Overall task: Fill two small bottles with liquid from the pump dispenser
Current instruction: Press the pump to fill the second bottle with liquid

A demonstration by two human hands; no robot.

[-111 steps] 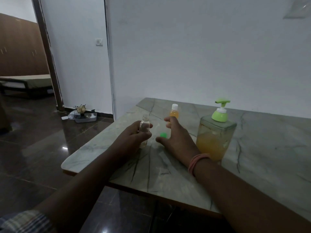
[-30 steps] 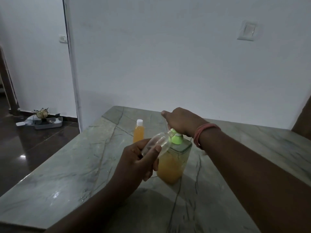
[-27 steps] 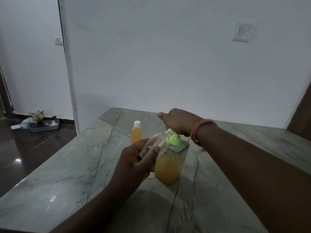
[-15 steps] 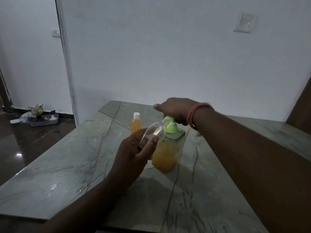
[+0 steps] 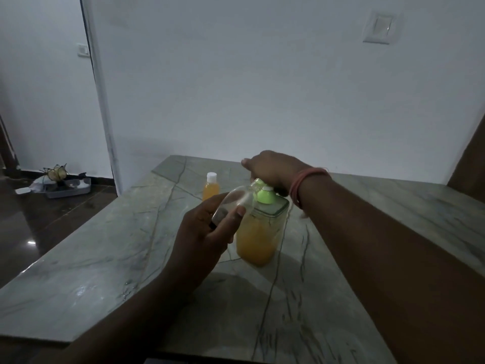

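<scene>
A square clear pump dispenser of orange liquid with a green pump head stands on the marble table. My right hand lies over the pump head and presses on it. My left hand grips a small clear bottle, tilted with its mouth at the green nozzle. The bottle looks empty. A second small bottle, filled with orange liquid and capped white, stands upright behind, left of the dispenser.
The table meets a white wall at the back; its left and near edges drop to a dark glossy floor. A grey tray with odd items lies on the floor far left. A wall switch is upper right.
Since 3.7 s ago my left hand lifted the clear bottle and tilted it to the nozzle, and my right hand moved onto the pump head. Over the last second both hands hold the same pose.
</scene>
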